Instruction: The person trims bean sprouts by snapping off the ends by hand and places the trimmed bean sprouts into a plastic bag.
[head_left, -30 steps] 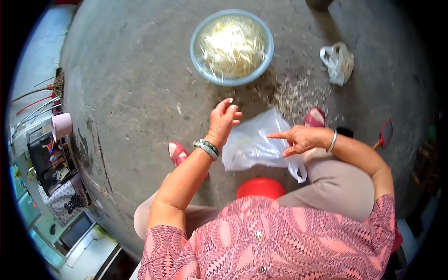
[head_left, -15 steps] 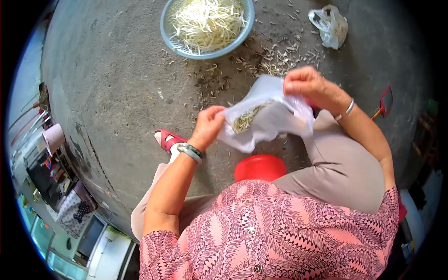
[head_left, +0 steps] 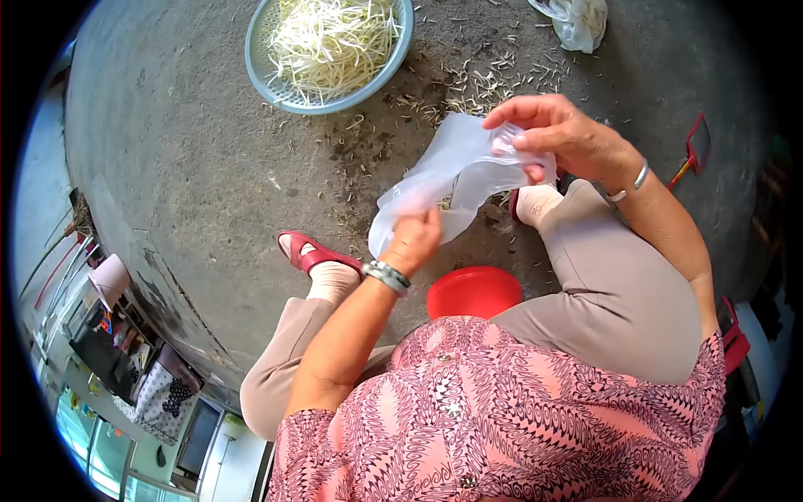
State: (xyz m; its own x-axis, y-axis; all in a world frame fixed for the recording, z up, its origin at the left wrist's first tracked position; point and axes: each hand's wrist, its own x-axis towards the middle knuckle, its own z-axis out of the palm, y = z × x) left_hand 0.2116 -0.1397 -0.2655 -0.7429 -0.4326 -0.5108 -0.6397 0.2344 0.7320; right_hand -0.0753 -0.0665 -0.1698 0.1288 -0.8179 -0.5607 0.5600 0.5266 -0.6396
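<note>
A thin white plastic bag (head_left: 447,159) is stretched between my two hands above the floor. Some dull greenish bits (head_left: 446,203) show at its mouth. My right hand (head_left: 560,138) grips the bag's upper right edge, the film bunched between thumb and fingers. At the bag's lower left, my left hand (head_left: 414,238) is partly inside the opening. Its fingers are blurred and covered by the film, so what they hold is hidden. Beyond the bag, a pale blue colander (head_left: 258,63) holds a heap of white bean sprouts (head_left: 335,46).
Scattered sprout scraps (head_left: 493,79) litter the concrete floor. A second white plastic bag (head_left: 579,25) lies at the far right. A red plastic object (head_left: 474,291) sits between my legs. To the right is a red-framed swatter (head_left: 694,146); household items stand at the left wall.
My left hand has moved right from the bag's left edge into its mouth. My right hand has shifted its hold, fingers more spread. The bag has folded over, covering most of its contents.
</note>
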